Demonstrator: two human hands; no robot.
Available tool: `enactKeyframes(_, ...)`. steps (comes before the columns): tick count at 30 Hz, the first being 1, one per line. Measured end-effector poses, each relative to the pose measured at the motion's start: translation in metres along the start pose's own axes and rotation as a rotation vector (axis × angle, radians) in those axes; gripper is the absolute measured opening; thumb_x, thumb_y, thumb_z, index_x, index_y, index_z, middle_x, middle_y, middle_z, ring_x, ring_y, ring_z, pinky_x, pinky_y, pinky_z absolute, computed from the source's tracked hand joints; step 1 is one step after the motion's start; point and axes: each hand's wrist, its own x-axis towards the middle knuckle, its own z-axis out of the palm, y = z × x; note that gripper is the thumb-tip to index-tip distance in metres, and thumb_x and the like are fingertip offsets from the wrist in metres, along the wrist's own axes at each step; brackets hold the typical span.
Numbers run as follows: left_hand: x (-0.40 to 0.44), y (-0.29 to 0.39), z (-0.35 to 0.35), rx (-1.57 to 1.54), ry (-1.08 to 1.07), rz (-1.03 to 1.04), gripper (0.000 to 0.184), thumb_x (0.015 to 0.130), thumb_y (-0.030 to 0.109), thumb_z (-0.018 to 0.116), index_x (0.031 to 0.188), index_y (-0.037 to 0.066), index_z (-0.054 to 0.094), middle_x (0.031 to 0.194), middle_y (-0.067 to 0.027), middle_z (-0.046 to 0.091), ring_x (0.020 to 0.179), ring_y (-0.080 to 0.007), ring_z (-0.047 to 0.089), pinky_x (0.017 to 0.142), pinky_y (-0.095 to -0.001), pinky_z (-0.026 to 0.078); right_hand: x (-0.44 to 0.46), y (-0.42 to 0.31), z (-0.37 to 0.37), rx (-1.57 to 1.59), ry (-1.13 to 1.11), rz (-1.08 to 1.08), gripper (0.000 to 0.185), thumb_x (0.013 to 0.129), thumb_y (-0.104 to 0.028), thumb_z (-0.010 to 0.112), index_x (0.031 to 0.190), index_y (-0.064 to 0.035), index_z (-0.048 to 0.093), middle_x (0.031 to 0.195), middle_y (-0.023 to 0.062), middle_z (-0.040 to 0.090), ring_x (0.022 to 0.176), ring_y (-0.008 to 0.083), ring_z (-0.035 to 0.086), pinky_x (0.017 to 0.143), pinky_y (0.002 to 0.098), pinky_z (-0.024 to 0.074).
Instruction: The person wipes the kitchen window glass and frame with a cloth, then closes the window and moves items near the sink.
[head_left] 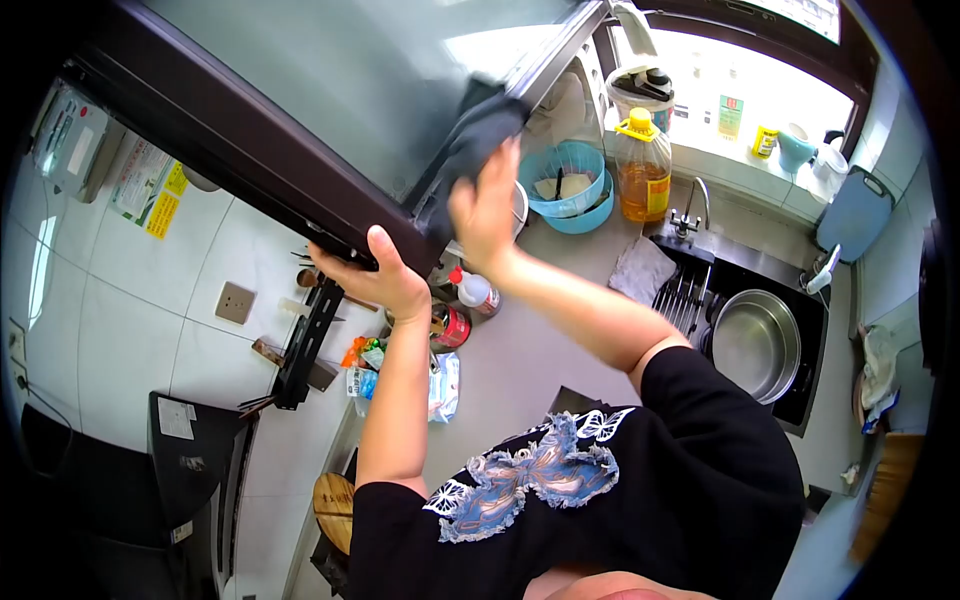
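Note:
A dark-framed glass panel (330, 85) slants across the upper part of the head view. My left hand (385, 285) grips its lower edge, thumb up against the frame and fingers partly hidden beneath it. My right hand (485, 215) presses a dark grey cloth (480, 135) to the panel near its right-hand corner. Motion blurs the cloth and the right fingers. Below my hands, a red-capped bottle (476, 292) and a red can (452, 327) stand on the counter.
Blue basins (580, 215) and a yellow-capped oil bottle (643, 175) stand by the window. To the right, a metal pot (757, 345) sits in the dark sink (815, 330). A knife rack (305, 345) hangs on the tiled wall at left.

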Motion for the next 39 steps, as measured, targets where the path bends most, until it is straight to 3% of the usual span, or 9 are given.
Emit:
enactKeyframes(3, 0.006, -0.010, -0.010, 0.061, -0.047, -0.007, 0.091, 0.087, 0.047, 0.076, 0.146, -0.006, 0.033, 0.134, -0.0222, 0.052, 0.116, -0.0301, 0.058, 0.099, -0.0407, 0.050, -0.055, -0.062, -0.004, 0.173, -0.077, -0.052, 0.069, 0.078, -0.005, 0.054, 0.144, 0.0091, 0.038, 0.156, 0.0276, 0.029, 0.150, 0.0549, 0.011, 0.121, 0.0589, 0.0155)
enactKeyframes(8, 0.003, -0.010, -0.010, 0.067, -0.050, 0.032, 0.090, 0.087, 0.043, 0.078, 0.147, -0.006, 0.032, 0.134, -0.0236, 0.051, 0.118, -0.0313, 0.058, 0.099, -0.0418, 0.050, -0.032, -0.060, -0.020, 0.031, -0.232, -0.052, 0.074, 0.076, -0.009, 0.061, 0.144, 0.0073, 0.039, 0.155, 0.0268, 0.028, 0.149, 0.0555, 0.010, 0.121, 0.0606, 0.0162)
enactKeyframes(11, 0.002, -0.009, -0.003, 0.066, 0.009, 0.098, 0.077, 0.092, 0.039, 0.072, 0.143, -0.007, 0.038, 0.128, -0.0220, 0.056, 0.111, -0.0294, 0.058, 0.096, -0.0396, 0.050, 0.003, -0.012, -0.012, -0.052, -0.198, -0.174, 0.079, 0.075, -0.016, 0.067, 0.143, 0.0103, 0.038, 0.153, 0.0299, 0.032, 0.147, 0.0562, 0.016, 0.121, 0.0610, 0.0170)
enactKeyframes(15, 0.000, -0.010, -0.004, 0.129, 0.027, 0.082, 0.082, 0.091, 0.046, 0.071, 0.144, -0.008, 0.038, 0.132, -0.0227, 0.052, 0.114, -0.0295, 0.056, 0.098, -0.0412, 0.048, 0.074, 0.058, -0.012, -0.207, -0.095, -0.055, 0.075, 0.084, -0.025, 0.061, 0.142, 0.0171, 0.038, 0.153, 0.0333, 0.034, 0.148, 0.0514, 0.021, 0.123, 0.0523, 0.0194)
enactKeyframes(25, -0.005, -0.011, -0.002, 0.062, 0.036, 0.047, 0.083, 0.095, 0.049, 0.064, 0.147, -0.007, 0.034, 0.139, -0.0215, 0.047, 0.120, -0.0283, 0.055, 0.100, -0.0417, 0.048, 0.258, 0.207, -0.050, -0.451, -0.113, 0.157, 0.069, 0.085, -0.036, 0.055, 0.137, 0.0092, 0.047, 0.142, 0.0297, 0.050, 0.132, 0.0440, 0.047, 0.115, 0.0479, 0.0346)
enactKeyframes(27, -0.007, -0.014, -0.005, 0.180, 0.049, 0.084, 0.081, 0.098, 0.050, 0.059, 0.148, -0.007, 0.032, 0.141, -0.0220, 0.044, 0.122, -0.0293, 0.054, 0.101, -0.0420, 0.048, 0.284, 0.245, -0.046, -0.460, -0.025, 0.080, 0.063, 0.087, -0.035, 0.054, 0.128, 0.0124, 0.049, 0.132, 0.0332, 0.055, 0.125, 0.0461, 0.051, 0.112, 0.0481, 0.0377)
enactKeyframes(32, -0.009, -0.002, 0.004, 0.116, -0.029, 0.053, 0.085, 0.099, 0.055, 0.050, 0.150, -0.008, 0.026, 0.145, -0.0262, 0.040, 0.127, -0.0333, 0.052, 0.103, -0.0450, 0.049, 0.338, 0.311, -0.043, -0.496, -0.010, 0.233, 0.079, 0.086, -0.043, 0.053, 0.150, -0.0006, 0.035, 0.156, 0.0239, 0.036, 0.136, 0.0524, 0.040, 0.112, 0.0591, 0.0336)
enactKeyframes(35, -0.009, -0.008, 0.002, 0.109, -0.043, 0.062, 0.083, 0.101, 0.051, 0.042, 0.152, -0.011, 0.022, 0.150, -0.0298, 0.034, 0.132, -0.0352, 0.048, 0.106, -0.0454, 0.047, 0.368, 0.348, -0.046, -0.442, 0.020, 0.274, 0.082, 0.085, -0.043, 0.056, 0.152, -0.0011, 0.031, 0.156, 0.0247, 0.036, 0.139, 0.0518, 0.038, 0.114, 0.0559, 0.0344)
enactKeyframes(39, -0.008, -0.012, -0.002, 0.153, -0.049, 0.088, 0.081, 0.102, 0.049, 0.041, 0.154, -0.010, 0.020, 0.153, -0.0286, 0.031, 0.136, -0.0352, 0.045, 0.109, -0.0458, 0.045, 0.388, 0.360, -0.055, -0.365, 0.028, 0.367, 0.081, 0.082, -0.042, 0.061, 0.145, 0.0008, 0.037, 0.150, 0.0278, 0.042, 0.131, 0.0484, 0.050, 0.113, 0.0497, 0.0392)
